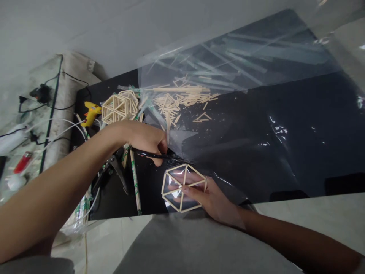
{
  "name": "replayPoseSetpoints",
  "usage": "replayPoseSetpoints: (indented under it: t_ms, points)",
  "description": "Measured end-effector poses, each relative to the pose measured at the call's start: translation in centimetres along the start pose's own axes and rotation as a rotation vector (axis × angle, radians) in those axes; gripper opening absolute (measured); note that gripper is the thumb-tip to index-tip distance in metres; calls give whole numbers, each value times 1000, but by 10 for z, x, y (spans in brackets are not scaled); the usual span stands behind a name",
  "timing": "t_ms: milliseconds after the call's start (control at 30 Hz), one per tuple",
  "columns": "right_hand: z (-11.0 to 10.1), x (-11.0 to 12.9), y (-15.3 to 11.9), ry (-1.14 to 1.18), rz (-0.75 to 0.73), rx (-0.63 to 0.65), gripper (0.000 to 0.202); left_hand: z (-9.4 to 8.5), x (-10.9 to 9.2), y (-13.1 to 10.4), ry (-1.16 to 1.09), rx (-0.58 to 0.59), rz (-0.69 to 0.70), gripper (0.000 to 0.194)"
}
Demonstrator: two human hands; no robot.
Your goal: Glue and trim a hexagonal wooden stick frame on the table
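Note:
My left hand (146, 139) is closed around black-handled scissors (155, 155). The blades point right, just above a hexagonal stick frame (185, 174), at the clear plastic sheet (228, 152). My right hand (215, 199) pinches this frame and the plastic together, thumb on top near the centre and fingers visible through the film underneath. Pale wooden sticks form the frame's rim and spokes. A cut flap of film (182, 139) stands up beyond the scissors. Part of the scissor handles is hidden by my left fingers.
Stacked hexagonal frames (116, 108) lie beside a yellow glue gun (91, 113). Loose sticks (185, 97) are heaped on the black table (114, 207). A green-wrapped chopstick packet (135, 182), cables, and a red lighter (23, 162) are at the left.

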State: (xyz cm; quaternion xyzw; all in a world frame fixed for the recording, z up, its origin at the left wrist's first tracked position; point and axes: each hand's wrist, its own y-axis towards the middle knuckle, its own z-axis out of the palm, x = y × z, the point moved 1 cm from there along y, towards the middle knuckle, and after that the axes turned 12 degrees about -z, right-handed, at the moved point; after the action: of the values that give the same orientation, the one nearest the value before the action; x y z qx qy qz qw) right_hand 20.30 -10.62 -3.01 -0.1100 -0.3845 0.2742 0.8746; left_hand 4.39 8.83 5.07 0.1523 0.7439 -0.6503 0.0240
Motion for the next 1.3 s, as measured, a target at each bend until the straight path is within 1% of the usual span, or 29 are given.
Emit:
replayPoseSetpoints:
  t_ms: [167,367,533,600,733,867,933,1100,1200,1300]
  points:
    - [0,1,-3,-20,5,-1,46,-10,-12,1,78,28,-99,6]
    - [-2,-3,0,16,-6,12,46,-16,-18,3,139,75,-88,8]
    - [-1,-3,1,78,-3,27,44,-15,-24,-1,188,54,-142,6]
    - [-2,-4,1,96,-10,28,43,-14,-24,0,200,53,-134,8]
    - [-4,-7,2,93,-32,44,44,-15,-22,5,181,79,-131,6]
    - [-5,-8,2,103,-30,89,51,-16,-22,9,205,125,-130,10]
    - [-5,-8,3,97,-15,92,53,-16,-23,10,218,126,-128,12]
    - [-5,-6,4,84,0,122,51,-14,-24,12,237,153,-102,22]
    - [-6,-7,4,92,3,133,52,-15,-24,11,251,146,-132,26]
    - [-7,-8,4,85,-5,138,52,-16,-26,11,273,137,-176,24]
